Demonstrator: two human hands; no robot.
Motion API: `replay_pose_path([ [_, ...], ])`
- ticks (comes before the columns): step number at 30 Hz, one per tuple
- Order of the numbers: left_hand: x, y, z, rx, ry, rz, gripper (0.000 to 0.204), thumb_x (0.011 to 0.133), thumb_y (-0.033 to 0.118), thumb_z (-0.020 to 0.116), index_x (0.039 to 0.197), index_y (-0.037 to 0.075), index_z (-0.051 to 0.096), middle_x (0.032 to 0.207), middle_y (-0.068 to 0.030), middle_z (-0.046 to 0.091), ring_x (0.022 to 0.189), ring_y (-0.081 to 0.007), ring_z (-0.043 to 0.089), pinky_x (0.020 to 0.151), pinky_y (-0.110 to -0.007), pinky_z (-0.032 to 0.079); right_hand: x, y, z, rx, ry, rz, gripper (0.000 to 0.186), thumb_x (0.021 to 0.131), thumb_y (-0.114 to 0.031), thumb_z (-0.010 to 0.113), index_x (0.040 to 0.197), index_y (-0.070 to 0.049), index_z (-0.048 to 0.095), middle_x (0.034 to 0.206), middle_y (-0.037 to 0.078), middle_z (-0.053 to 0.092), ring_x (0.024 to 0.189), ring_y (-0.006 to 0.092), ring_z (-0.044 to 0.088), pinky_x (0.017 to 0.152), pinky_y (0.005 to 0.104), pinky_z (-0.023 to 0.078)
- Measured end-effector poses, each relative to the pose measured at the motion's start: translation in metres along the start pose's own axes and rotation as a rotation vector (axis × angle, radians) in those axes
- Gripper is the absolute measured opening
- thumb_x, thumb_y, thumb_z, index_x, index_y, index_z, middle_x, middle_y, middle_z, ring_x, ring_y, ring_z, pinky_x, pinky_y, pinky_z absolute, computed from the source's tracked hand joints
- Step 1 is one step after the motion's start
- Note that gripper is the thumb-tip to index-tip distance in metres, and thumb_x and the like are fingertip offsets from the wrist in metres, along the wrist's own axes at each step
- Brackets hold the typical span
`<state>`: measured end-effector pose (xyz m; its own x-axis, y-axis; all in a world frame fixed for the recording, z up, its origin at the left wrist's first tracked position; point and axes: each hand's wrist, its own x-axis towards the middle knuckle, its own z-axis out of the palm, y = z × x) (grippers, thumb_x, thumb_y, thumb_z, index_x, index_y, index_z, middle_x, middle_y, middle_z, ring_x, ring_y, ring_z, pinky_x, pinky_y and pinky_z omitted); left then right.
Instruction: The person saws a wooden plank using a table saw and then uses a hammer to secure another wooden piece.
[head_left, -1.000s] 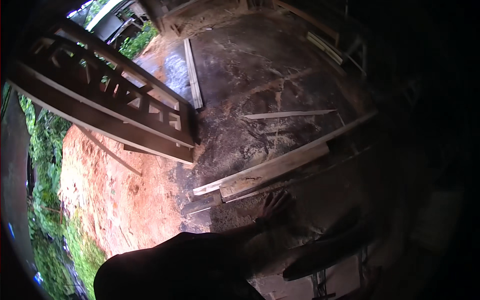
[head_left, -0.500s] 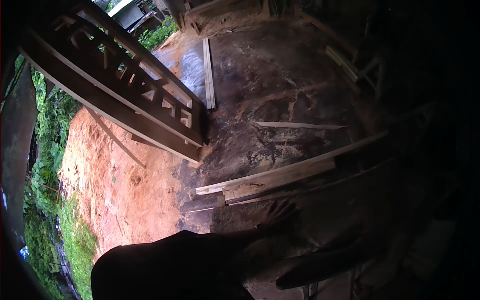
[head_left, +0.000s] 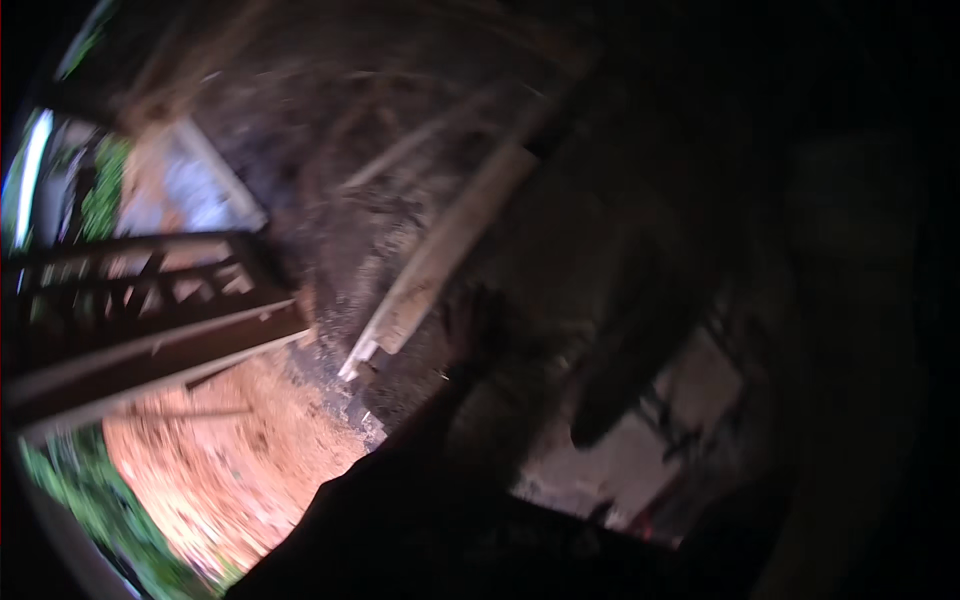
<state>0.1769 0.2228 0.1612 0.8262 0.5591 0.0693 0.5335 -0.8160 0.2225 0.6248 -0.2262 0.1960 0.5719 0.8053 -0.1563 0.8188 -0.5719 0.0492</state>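
1 L hand [head_left: 468,328], splayed loose, nr pale board [head_left: 445,245], any txt too dim

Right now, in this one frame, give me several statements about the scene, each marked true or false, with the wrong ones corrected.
1. The left hand is near the long board. True.
2. The left hand grips the long board. False: it looks open, in shadow to the board's right.
3. The wooden frame is at the picture's left. True.
4. Greenery fills the right edge. False: that edge is dark; the green plants show at the left.
5. The orange ground appears brighter than the left hand. True.
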Motion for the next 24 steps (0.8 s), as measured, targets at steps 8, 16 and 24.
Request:
replay_pose_path([
  [8, 0.01, 0.015, -0.007, -0.027, 0.038, -0.026, 0.068, 0.085, 0.048, 0.055, 0.145, 0.021, 0.038, 0.15, -0.0088, 0.035, 0.14, -0.0306, 0.028, 0.11, -0.059, 0.018, -0.054, -0.009, 0.0, 0.641, 0.308, 0.707, 0.044, 0.083, -0.016, 0.061, 0.125, -0.01, 0.052, 0.129, 0.014, 0.051, 0.118, 0.0301, 0.051, 0.101, 0.0467, 0.038],
  [16, 0.015, 0.039, -0.024, -0.074, 0.076, -0.035, 0.061, 0.082, 0.033, 0.058, 0.14, 0.017, 0.044, 0.144, -0.014, 0.041, 0.136, -0.0338, 0.034, 0.109, -0.058, 0.021, -0.008, -0.03, -0.031, 0.323, -0.33, 0.873, 0.041, 0.081, -0.02, 0.066, 0.118, -0.007, 0.057, 0.109, 0.016, 0.062, 0.103, 0.0337, 0.059, 0.09, 0.0415, 0.047],
  [24, 0.009, 0.033, -0.017, 0.035, 0.052, -0.002, 0.057, 0.092, 0.038, 0.045, 0.144, 0.016, 0.04, 0.146, -0.0137, 0.04, 0.137, -0.0336, 0.031, 0.108, -0.055, 0.021, -0.043, 0.003, -0.037, -0.124, 0.255, 0.127, 0.041, 0.092, -0.016, 0.052, 0.133, -0.01, 0.052, 0.137, 0.016, 0.048, 0.12, 0.0278, 0.05, 0.098, 0.0365, 0.042],
])
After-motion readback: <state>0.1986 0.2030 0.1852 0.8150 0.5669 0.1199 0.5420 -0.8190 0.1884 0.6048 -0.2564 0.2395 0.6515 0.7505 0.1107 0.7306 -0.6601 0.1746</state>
